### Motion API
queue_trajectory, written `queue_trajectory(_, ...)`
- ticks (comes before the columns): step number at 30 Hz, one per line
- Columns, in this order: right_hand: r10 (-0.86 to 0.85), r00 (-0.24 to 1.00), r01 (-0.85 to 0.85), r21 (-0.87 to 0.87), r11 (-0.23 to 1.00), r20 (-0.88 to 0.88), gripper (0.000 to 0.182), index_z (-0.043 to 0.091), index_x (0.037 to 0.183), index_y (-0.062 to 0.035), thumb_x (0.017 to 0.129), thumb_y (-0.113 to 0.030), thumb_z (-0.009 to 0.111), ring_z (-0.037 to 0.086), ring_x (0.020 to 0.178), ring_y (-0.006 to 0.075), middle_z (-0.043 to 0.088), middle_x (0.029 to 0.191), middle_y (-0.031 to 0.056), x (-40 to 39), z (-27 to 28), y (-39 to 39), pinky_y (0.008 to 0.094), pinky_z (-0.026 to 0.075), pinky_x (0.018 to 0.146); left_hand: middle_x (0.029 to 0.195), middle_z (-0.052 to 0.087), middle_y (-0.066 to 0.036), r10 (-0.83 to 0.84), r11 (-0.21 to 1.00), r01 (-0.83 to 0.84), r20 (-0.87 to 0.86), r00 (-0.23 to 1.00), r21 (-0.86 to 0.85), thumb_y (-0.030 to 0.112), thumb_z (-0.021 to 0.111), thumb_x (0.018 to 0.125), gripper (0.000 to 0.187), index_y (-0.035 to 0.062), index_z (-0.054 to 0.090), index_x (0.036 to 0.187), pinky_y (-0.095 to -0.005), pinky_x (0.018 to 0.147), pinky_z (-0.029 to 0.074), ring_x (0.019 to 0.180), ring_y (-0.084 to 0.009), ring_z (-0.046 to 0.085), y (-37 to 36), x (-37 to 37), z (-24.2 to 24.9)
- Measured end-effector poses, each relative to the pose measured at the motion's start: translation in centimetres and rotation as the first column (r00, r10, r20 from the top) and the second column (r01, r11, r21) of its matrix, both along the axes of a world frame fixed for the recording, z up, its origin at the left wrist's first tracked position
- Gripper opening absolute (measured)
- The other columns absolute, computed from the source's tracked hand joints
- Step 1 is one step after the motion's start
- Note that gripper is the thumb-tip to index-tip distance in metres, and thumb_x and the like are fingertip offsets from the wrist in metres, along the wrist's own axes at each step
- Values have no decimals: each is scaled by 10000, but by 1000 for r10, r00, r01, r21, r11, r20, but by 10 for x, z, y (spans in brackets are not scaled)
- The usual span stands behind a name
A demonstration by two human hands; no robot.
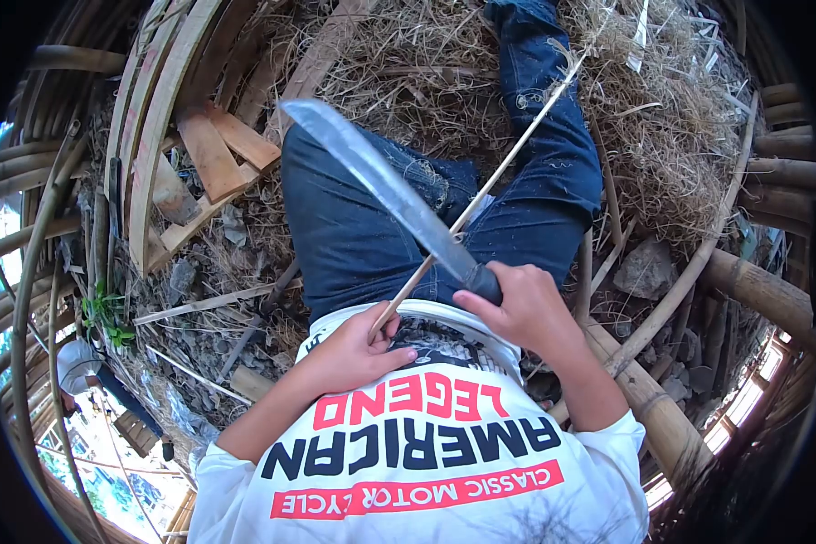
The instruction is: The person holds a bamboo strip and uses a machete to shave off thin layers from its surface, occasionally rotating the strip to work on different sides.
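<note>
My right hand (pixel 521 304) is closed round the dark handle of a large machete (pixel 372 177). Its long blade points up and to the left over my jeans. My left hand (pixel 358 349), near my waist, grips the lower end of a thin bamboo strip (pixel 508 159). From there the strip runs up and to the right across my lap and over my leg. The blade crosses the strip near the machete's handle, and a small curl sits on the strip at the crossing.
Wooden boards (pixel 213 150) lie at the upper left. Dry shavings (pixel 671 136) cover the ground at the upper right. Bamboo poles (pixel 648 399) and a stone (pixel 646 269) are to the right. Woven bamboo walls curve round both sides.
</note>
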State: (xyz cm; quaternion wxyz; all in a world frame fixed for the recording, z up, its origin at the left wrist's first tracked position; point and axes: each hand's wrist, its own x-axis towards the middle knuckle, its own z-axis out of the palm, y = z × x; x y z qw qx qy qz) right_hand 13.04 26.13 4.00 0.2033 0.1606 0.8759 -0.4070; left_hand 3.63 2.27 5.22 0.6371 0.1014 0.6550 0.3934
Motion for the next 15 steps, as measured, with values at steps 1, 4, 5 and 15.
queue_trajectory(1, -32, 999, 32, 25, 999, -15, 544, 645, 751, 6, 839, -531, 653, 650, 634, 411, 620, 615, 221, 0, -2, 6, 473, 518, 621, 698, 380, 55, 1, 1000, -1, -1, 1000, 1, 220, 762, 838, 370, 26, 466, 946, -214, 488, 294, 574, -30, 346, 1, 1, 0)
queue_trajectory(4, -156, 987, 155, 41, 987, 42, 522, 659, 779, 7, 847, -510, 658, 654, 651, 408, 624, 629, 225, -5, -8, 31, 464, 508, 621, 693, 378, 49, 34, 999, -34, -31, 999, 11, 230, 765, 832, 378, 32, 463, 943, -217, 487, 286, 567, -36, 338, 1, 3, 2)
queue_trajectory(5, -195, 980, 193, 48, 980, 41, 509, 658, 777, 15, 853, -488, 663, 652, 650, 409, 624, 632, 227, -8, -10, 39, 459, 500, 615, 685, 377, 47, 5, 1000, -5, -38, 999, -1, 234, 766, 831, 379, 34, 462, 941, -219, 486, 282, 560, -38, 335, 0, 3, 2)
queue_trajectory(15, -106, 994, 106, -20, 994, 14, 528, 661, 791, 21, 830, -506, 677, 650, 642, 416, 633, 645, 231, -3, -6, 15, 458, 516, 620, 639, 382, 62, -23, 998, 25, 43, 999, -60, 248, 772, 827, 383, 50, 459, 927, -219, 474, 272, 535, -31, 332, 4, -3, 5)
